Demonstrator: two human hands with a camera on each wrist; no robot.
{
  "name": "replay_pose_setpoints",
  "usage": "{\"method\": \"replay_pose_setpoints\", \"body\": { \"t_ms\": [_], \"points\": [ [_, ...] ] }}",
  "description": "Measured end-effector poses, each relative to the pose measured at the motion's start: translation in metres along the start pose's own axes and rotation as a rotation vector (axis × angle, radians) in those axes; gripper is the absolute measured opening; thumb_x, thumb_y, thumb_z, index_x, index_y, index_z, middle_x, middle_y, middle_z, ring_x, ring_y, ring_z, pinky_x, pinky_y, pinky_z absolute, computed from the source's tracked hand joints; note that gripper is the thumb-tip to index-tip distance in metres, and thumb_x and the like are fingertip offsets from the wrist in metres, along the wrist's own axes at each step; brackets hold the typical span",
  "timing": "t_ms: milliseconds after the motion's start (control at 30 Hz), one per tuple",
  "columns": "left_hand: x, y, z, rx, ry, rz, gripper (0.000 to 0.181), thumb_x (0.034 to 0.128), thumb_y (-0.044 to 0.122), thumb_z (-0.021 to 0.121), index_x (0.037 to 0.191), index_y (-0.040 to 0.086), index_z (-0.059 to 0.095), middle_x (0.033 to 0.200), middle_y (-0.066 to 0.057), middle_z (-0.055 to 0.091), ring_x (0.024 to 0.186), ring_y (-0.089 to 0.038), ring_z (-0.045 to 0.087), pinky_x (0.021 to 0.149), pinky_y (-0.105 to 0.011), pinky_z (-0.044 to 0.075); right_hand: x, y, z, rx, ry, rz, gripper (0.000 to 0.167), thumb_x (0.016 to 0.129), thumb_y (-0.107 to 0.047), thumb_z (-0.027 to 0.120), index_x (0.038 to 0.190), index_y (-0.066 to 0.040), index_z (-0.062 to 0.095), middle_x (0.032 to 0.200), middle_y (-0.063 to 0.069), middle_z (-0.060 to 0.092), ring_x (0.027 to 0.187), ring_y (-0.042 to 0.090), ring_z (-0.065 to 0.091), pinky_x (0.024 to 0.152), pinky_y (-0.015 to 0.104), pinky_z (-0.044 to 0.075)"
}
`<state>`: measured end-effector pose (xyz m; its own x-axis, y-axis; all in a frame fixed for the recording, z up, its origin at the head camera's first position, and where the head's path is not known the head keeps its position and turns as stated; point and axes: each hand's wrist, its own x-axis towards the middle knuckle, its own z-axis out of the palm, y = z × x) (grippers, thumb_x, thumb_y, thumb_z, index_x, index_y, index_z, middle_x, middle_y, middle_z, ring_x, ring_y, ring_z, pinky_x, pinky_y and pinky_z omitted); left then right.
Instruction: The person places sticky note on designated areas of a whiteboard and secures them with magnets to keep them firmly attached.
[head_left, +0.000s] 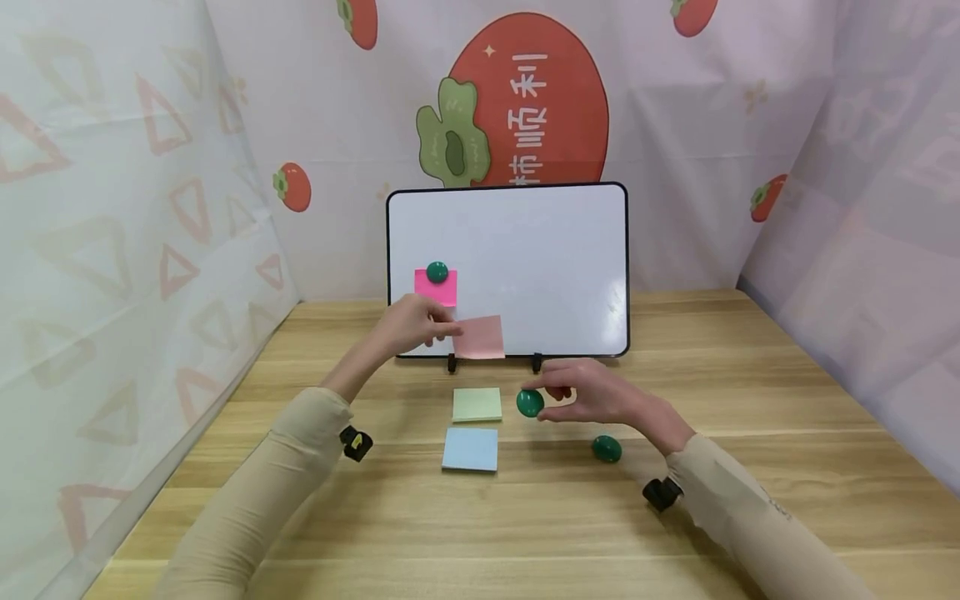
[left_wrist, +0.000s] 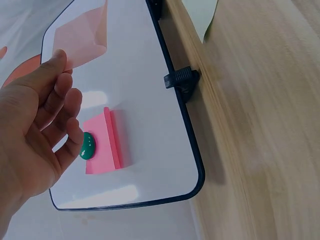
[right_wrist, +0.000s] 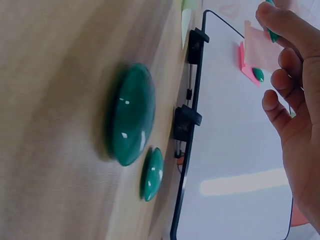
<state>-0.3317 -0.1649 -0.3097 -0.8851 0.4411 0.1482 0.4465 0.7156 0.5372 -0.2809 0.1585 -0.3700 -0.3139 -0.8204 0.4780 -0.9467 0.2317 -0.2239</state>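
White board [head_left: 540,258] behind, pads [head_left: 470,450] nearby, left hand [head_left: 416,323] pinches note [head_left: 483,338], right hand [head_left: 592,392] pinches magnet [head_left: 529,403].

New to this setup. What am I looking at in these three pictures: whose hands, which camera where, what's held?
There is no machine here: a person works with two bare hands. One picture comes from a camera on the head, looking forward and down. The other two come from cameras worn on the wrists, so the scene looks tipped sideways there.

The left hand pinches a pale pink note in front of the whiteboard. The right hand pinches a round green magnet. On the board, another magnet sits over a bright pink note.

On the table lie a pale green pad, a light blue pad and two loose magnets; only the right wrist picture shows both.
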Motion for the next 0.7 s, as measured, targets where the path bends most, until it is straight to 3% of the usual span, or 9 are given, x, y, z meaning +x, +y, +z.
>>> {"method": "replay_pose_setpoints", "body": {
  "t_ms": [167,533,700],
  "points": [
    [0.018,0.004,-0.002,0.027,0.017,0.004,0.025,0.0915,0.038,0.071,0.091,0.014,0.078,0.086,-0.015,0.073,0.070,-0.032,0.070,0.056,-0.029,0.043,0.008,0.007,-0.003,-0.027,0.038,-0.015,0.042,0.077,-0.016,0.086,0.116,-0.008,0.072,0.074,-0.004,0.048,0.066,0.003,0.042,0.058,0.014,0.037],
    [0.053,0.012,-0.006,0.081,0.074,-0.038,0.026,0.0910,0.040,0.071,0.092,0.015,0.078,0.087,-0.011,0.074,0.071,-0.027,0.069,0.057,-0.030,0.046,0.026,0.024,-0.015,-0.052,0.151,-0.028,0.042,0.076,-0.013,0.086,0.115,-0.003,0.073,0.073,-0.003,0.051,0.062,0.008,0.045,0.056,0.017,0.039],
    [0.066,0.011,-0.006,0.100,0.083,-0.060,0.027,0.0907,0.042,0.071,0.092,0.016,0.077,0.088,-0.009,0.074,0.072,-0.026,0.069,0.057,-0.029,0.045,0.036,0.032,-0.018,-0.121,0.214,-0.034,0.044,0.073,-0.009,0.087,0.114,-0.002,0.073,0.071,0.000,0.051,0.063,0.008,0.042,0.056,0.020,0.038]
  ]
}}
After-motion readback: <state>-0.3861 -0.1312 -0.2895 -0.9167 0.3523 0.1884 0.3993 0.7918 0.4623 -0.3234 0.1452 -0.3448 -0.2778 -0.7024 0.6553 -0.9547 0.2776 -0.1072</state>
